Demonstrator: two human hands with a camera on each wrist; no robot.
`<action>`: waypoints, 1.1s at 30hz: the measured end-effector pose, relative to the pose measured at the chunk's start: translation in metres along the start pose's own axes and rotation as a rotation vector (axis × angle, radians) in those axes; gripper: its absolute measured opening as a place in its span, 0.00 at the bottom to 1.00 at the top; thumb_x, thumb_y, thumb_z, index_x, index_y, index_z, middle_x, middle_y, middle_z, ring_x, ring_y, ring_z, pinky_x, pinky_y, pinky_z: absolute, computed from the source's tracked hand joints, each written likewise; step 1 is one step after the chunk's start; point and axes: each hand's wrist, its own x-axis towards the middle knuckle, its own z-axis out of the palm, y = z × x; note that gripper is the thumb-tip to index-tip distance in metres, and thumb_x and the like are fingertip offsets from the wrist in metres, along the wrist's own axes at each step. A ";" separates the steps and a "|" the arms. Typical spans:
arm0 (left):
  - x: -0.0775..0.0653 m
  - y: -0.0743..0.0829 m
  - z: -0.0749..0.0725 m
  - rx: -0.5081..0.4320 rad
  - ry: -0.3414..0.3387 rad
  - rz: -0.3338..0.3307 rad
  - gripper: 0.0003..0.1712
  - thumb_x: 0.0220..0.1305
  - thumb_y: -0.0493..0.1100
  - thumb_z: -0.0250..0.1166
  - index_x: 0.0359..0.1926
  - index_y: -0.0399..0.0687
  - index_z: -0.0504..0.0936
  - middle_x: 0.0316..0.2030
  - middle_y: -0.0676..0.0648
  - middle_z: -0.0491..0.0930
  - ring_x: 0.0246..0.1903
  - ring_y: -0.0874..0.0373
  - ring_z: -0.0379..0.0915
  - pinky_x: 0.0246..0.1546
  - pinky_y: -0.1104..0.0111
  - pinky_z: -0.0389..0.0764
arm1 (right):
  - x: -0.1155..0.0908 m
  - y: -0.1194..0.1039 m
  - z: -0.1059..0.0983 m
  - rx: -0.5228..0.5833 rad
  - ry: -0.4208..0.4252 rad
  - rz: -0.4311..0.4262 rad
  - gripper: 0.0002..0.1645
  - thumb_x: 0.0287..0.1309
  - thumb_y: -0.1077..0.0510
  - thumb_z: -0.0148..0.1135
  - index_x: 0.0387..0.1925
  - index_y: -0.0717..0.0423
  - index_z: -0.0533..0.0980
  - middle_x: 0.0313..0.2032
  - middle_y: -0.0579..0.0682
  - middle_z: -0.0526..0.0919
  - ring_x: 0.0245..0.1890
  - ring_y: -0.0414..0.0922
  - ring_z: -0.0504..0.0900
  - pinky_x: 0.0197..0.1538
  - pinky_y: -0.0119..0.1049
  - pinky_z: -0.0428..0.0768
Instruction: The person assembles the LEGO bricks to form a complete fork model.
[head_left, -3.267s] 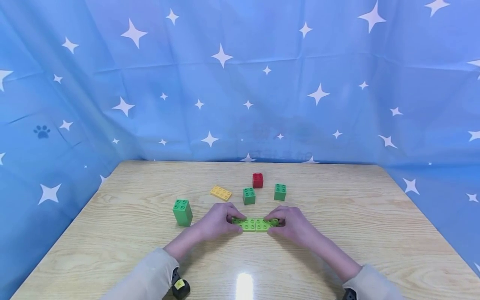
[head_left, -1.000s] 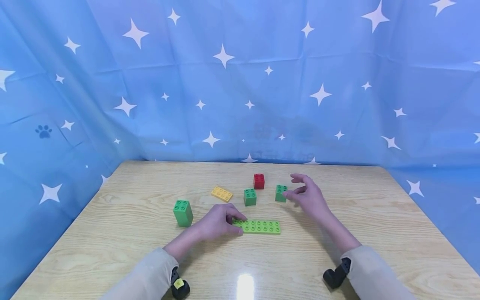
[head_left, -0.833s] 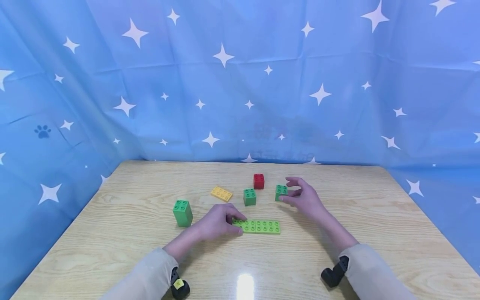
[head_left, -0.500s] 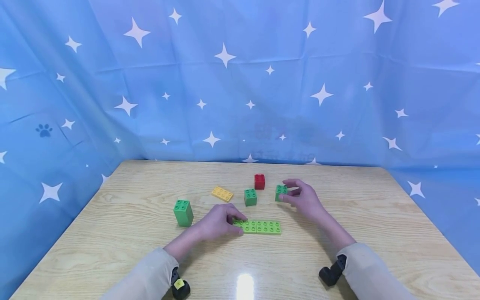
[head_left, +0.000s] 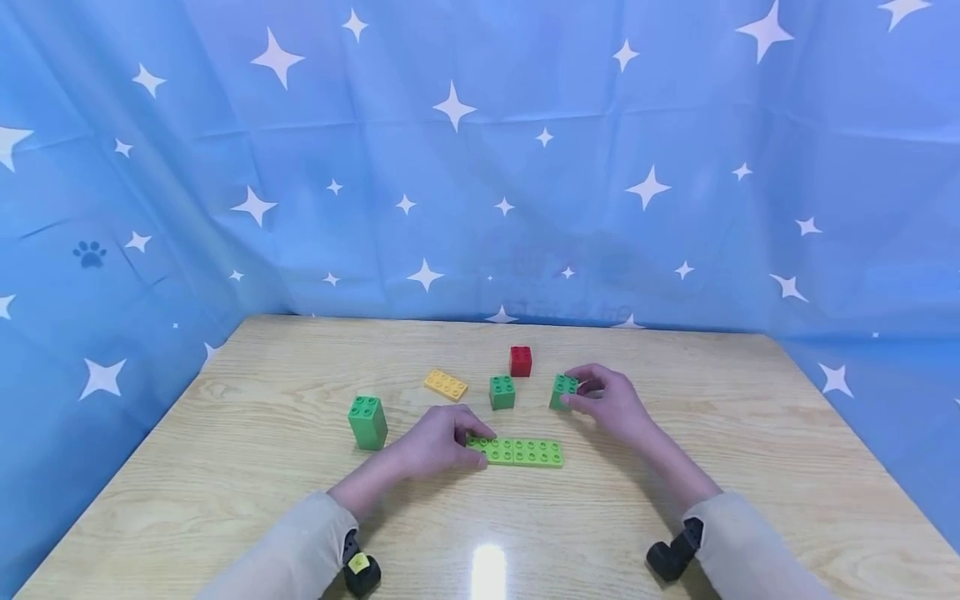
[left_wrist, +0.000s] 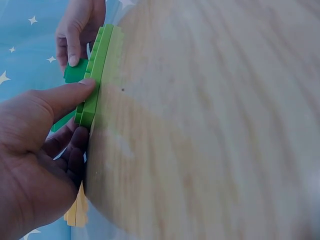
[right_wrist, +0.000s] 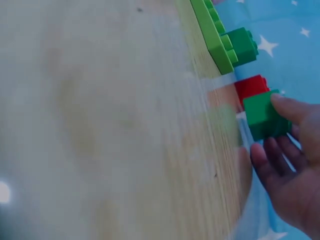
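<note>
Two flat light green building-block plates lie end to end at the middle of the table, a left plate (head_left: 498, 451) and a right plate (head_left: 537, 453). My left hand (head_left: 437, 446) grips the left plate at its outer end, with the thumb along its near side (left_wrist: 90, 100). Behind and to the right, my right hand (head_left: 617, 407) pinches a small green block (head_left: 559, 392) between thumb and fingers; the block looks slightly tilted. In the right wrist view, the thumb lies on one face of this green block (right_wrist: 261, 117), with fingertips at the opposite side.
Another small green block (head_left: 502, 393) stands behind the plates, with a red block (head_left: 521, 362) farther back. A yellow plate (head_left: 446, 385) lies back left, and a tall green block (head_left: 368, 423) stands left of my left hand. A starry blue curtain (head_left: 480, 167) borders the wooden table (head_left: 225, 467).
My right hand has left the right light green plate, reached back to the green block and closed its fingers on it. The left hand has stayed on the left plate.
</note>
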 end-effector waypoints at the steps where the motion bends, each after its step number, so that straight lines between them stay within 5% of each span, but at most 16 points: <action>1: 0.000 0.000 0.000 0.002 -0.002 0.001 0.18 0.58 0.36 0.77 0.50 0.43 0.89 0.38 0.54 0.81 0.31 0.61 0.69 0.33 0.70 0.73 | -0.003 0.000 0.000 0.009 -0.004 0.006 0.25 0.63 0.58 0.71 0.59 0.63 0.77 0.47 0.57 0.82 0.49 0.54 0.80 0.50 0.44 0.81; 17: 0.002 -0.002 0.001 0.000 -0.004 0.007 0.18 0.57 0.37 0.77 0.50 0.44 0.89 0.38 0.54 0.81 0.32 0.61 0.71 0.34 0.70 0.74 | -0.052 -0.016 -0.003 0.192 -0.171 -0.067 0.25 0.59 0.63 0.74 0.56 0.67 0.77 0.48 0.56 0.83 0.48 0.52 0.81 0.48 0.34 0.84; 33: 0.001 -0.002 0.000 -0.012 -0.009 -0.001 0.17 0.57 0.36 0.77 0.50 0.44 0.89 0.38 0.54 0.81 0.33 0.60 0.71 0.34 0.70 0.74 | -0.061 -0.016 0.003 0.227 -0.226 -0.111 0.25 0.58 0.63 0.74 0.55 0.69 0.76 0.45 0.58 0.82 0.46 0.52 0.81 0.48 0.36 0.85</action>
